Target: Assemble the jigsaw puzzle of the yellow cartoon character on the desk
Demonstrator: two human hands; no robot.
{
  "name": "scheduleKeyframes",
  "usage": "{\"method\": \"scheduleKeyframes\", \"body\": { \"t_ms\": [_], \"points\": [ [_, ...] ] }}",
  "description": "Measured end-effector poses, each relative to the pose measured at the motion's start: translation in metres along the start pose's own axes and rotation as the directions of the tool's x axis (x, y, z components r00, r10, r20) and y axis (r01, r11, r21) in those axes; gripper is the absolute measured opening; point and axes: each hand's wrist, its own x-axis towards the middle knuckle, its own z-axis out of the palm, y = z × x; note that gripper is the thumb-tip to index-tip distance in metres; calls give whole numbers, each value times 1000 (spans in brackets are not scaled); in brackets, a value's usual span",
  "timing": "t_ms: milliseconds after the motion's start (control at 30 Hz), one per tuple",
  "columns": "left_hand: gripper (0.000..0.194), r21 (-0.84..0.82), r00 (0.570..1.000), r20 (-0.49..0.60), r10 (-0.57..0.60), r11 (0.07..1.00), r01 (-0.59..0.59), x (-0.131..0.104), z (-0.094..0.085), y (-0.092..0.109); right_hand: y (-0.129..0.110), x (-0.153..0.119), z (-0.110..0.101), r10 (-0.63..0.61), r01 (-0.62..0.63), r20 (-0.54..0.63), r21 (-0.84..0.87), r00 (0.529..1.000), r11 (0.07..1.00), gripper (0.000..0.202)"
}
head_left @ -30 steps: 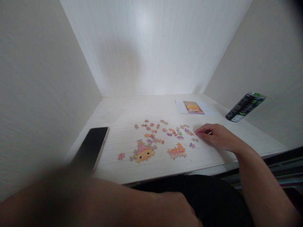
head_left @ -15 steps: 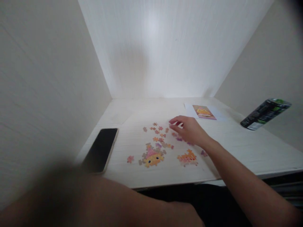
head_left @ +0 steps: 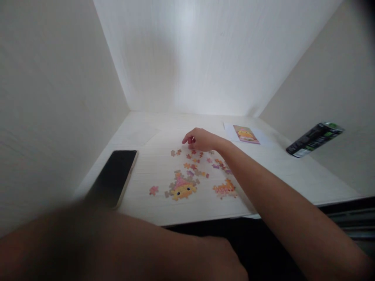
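My right hand (head_left: pixel 200 139) hovers over the far side of some loose jigsaw pieces (head_left: pixel 193 166), its fingers bent and apart. Nothing shows between the fingertips. Nearer the table edge lies a joined puzzle section (head_left: pixel 184 189) with a yellow face and pink hat. To its right is an orange and pink joined section (head_left: pixel 225 189), partly beside my forearm. A single pink piece (head_left: pixel 154 190) lies apart on the left. My left hand (head_left: pixel 227 255) is low in front of the table, below its edge; its fingers are hidden.
A phone (head_left: pixel 114 177) with a dark screen lies on the left of the white table (head_left: pixel 140 210). At the back right a picture card (head_left: pixel 246 134) of the yellow character rests on white paper. A dark can (head_left: pixel 315 139) stands farther right. Pale walls enclose three sides.
My right hand has moved left and slightly away from me, across the loose pieces. The whole view has shifted a little. My left hand stays low.
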Motion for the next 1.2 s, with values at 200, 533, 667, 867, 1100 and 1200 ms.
{"method": "scheduleKeyframes", "body": {
  "t_ms": [200, 533, 667, 867, 1100, 1200],
  "points": [
    [14, 119, 993, 99, -62, 992, 50, -15, -35, 21, -4, -64, -14, 2, -3, -174, -5, 985, 1000, 22],
    [22, 322, 978, 182, -103, 946, 40, -14, -44, 38, -18, -205, 18, 485, 32, -495, 723, 721, 690, 23],
    [22, 321, 978, 179, -103, 946, 41, -15, -47, 39, -32, -220, 35, 568, -98, -359, 779, 740, 620, 24],
    [13, 331, 997, 52, -58, 943, 38, -16, -39, 37, -31, -233, 47, 578, -95, -378, 774, 723, 625, 26],
    [20, 301, 988, 129, -83, 953, 41, -16, -45, 37, -24, -236, 49, 524, -73, -371, 760, 767, 646, 24],
    [21, 297, 985, 146, -95, 954, 48, -15, -44, 36, -26, -235, 50, 526, -63, -370, 770, 766, 634, 22]
  ]
}}
